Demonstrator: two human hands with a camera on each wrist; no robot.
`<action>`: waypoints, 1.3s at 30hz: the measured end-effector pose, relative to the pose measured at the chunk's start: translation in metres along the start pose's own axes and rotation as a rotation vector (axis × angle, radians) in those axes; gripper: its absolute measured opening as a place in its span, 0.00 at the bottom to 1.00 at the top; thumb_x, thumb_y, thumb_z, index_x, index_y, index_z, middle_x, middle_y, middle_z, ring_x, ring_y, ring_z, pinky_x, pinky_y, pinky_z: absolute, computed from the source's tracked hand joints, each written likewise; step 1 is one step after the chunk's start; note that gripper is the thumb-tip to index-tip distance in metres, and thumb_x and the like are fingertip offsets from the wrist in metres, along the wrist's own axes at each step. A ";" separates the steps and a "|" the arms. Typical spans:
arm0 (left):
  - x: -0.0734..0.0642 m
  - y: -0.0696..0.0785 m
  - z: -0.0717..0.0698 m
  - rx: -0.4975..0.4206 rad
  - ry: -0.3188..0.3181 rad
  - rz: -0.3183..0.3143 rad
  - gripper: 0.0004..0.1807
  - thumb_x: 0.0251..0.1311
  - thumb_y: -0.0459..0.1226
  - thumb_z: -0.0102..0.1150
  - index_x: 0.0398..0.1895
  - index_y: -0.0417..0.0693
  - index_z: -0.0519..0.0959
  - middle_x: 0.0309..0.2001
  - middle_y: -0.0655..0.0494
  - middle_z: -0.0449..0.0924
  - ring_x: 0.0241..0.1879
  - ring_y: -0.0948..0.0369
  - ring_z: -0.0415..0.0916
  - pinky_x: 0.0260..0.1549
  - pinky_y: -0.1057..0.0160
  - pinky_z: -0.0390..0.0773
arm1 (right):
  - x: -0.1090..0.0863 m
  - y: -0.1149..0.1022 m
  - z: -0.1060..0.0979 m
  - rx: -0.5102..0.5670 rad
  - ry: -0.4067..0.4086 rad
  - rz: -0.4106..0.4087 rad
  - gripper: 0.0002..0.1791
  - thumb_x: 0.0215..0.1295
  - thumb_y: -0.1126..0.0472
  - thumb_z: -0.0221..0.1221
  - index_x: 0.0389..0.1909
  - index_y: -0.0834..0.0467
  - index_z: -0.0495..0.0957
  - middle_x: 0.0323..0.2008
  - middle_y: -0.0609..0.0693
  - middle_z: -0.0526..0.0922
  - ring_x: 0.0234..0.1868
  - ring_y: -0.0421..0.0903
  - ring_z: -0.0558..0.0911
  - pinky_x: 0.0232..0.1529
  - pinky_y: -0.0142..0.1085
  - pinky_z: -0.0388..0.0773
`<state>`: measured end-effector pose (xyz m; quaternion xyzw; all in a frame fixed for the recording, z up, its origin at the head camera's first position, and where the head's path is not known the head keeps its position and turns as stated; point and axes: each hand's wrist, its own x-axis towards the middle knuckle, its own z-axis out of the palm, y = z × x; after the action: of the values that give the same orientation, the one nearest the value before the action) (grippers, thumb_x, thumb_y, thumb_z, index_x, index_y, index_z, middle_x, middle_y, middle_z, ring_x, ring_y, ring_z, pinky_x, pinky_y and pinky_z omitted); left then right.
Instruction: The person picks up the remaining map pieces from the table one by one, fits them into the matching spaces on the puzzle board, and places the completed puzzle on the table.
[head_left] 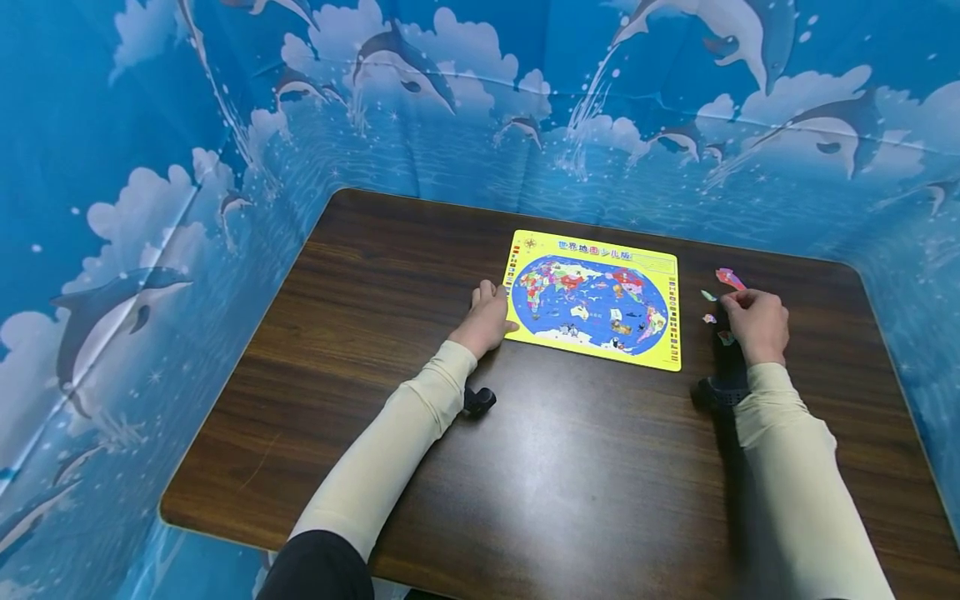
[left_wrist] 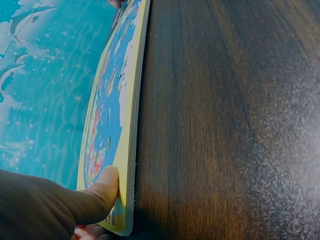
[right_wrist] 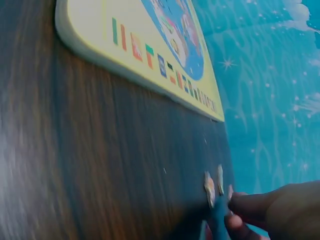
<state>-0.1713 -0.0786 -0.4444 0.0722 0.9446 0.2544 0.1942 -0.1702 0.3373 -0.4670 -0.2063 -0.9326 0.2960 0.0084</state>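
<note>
A flat yellow-bordered world map puzzle board [head_left: 517, 329] lies on the table, a blue oval map in its middle. My left hand [head_left: 483, 319] grips its left edge. In the left wrist view the thumb [left_wrist: 106, 192] presses on the top near the corner, with the other fingers partly hidden at the side. Right of the board, my right hand [head_left: 759, 323] pinches a small blue piece [right_wrist: 218, 220], blurred in the right wrist view. Around those fingertips lie a pink-red piece [head_left: 729, 278], a green piece [head_left: 708, 296], a small pink piece [head_left: 709, 318] and a green-red piece [head_left: 725, 337].
The brown wood-grain table [head_left: 360, 317] has rounded corners. Blue dolphin-print cloth [head_left: 465, 142] stands behind it and at its sides. Black wrist mounts [head_left: 480, 402] sit under both forearms.
</note>
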 end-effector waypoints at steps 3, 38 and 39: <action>0.000 0.000 0.000 0.002 -0.001 -0.004 0.38 0.74 0.40 0.60 0.78 0.31 0.56 0.64 0.42 0.55 0.65 0.48 0.53 0.66 0.54 0.69 | -0.001 -0.004 0.005 -0.005 0.014 0.040 0.28 0.79 0.44 0.53 0.56 0.65 0.82 0.46 0.66 0.85 0.50 0.64 0.79 0.38 0.48 0.67; -0.001 -0.001 0.000 -0.013 -0.004 0.003 0.36 0.74 0.40 0.60 0.76 0.31 0.59 0.61 0.43 0.55 0.64 0.48 0.53 0.64 0.53 0.70 | 0.003 -0.011 0.019 0.020 0.088 -0.007 0.18 0.77 0.53 0.60 0.52 0.64 0.83 0.52 0.67 0.85 0.49 0.62 0.77 0.41 0.45 0.63; -0.001 -0.001 0.000 -0.010 -0.007 0.003 0.36 0.74 0.40 0.60 0.76 0.31 0.58 0.62 0.43 0.55 0.64 0.48 0.53 0.65 0.53 0.70 | 0.003 -0.010 0.019 0.023 0.081 -0.013 0.18 0.77 0.53 0.60 0.52 0.64 0.83 0.52 0.67 0.85 0.48 0.60 0.76 0.39 0.44 0.63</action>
<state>-0.1707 -0.0795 -0.4446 0.0734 0.9425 0.2593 0.1976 -0.1791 0.3209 -0.4774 -0.2119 -0.9293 0.2982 0.0504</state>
